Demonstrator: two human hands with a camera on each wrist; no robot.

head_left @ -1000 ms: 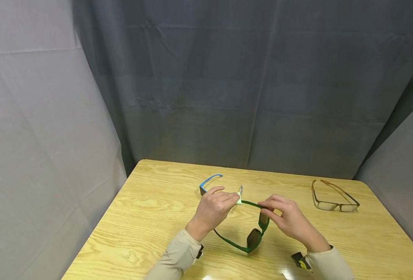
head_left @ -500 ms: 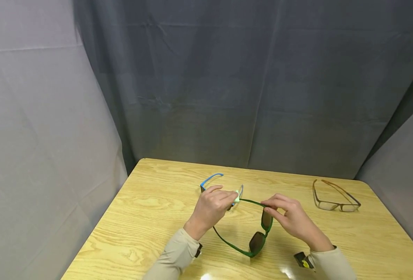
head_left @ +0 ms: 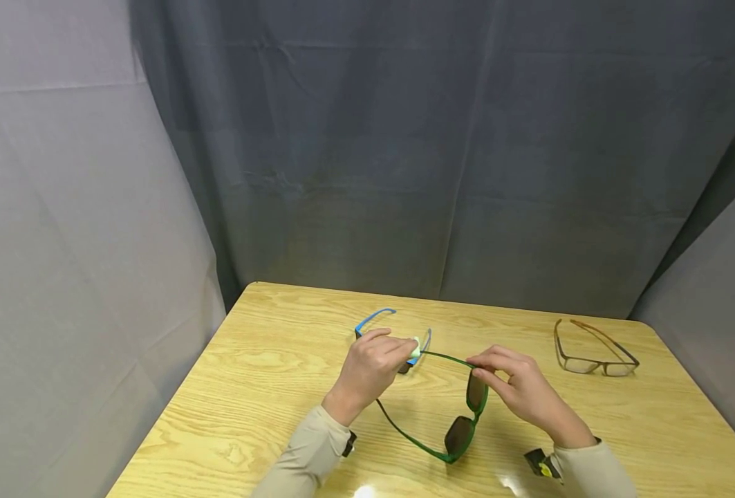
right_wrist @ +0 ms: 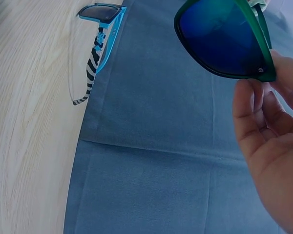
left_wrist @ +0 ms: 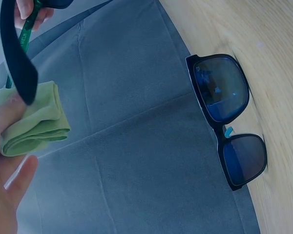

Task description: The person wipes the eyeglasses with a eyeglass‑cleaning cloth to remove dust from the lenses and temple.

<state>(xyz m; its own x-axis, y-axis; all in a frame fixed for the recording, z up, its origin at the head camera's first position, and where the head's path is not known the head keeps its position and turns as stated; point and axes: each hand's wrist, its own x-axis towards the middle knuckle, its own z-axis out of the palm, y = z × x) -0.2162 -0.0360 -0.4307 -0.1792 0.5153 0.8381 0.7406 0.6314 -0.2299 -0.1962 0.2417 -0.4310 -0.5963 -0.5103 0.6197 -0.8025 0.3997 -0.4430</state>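
My right hand (head_left: pixel 519 387) pinches green-framed sunglasses (head_left: pixel 460 437) at the corner where the frame meets one temple arm; their dark blue lens (right_wrist: pixel 222 36) faces the right wrist view. My left hand (head_left: pixel 367 366) grips a folded pale green cloth (left_wrist: pixel 36 117) around that same temple arm, towards its tip. The other temple arm curves back under the left wrist in the head view. Beyond the left hand, blue-and-black sunglasses (head_left: pixel 373 319) lie on the table, partly hidden by the hand; in the left wrist view both of their dark lenses show.
Eyeglasses with clear lenses and brown temple arms (head_left: pixel 597 366) rest at the right back of the wood-grain table (head_left: pixel 230 387). A dark grey curtain (head_left: pixel 355 173) hangs behind the table, with light grey cloth at both sides.
The left hand and cloth have slid slightly left along the temple arm, towards its tip. The right hand and the sunglasses' front have shifted slightly to the right.
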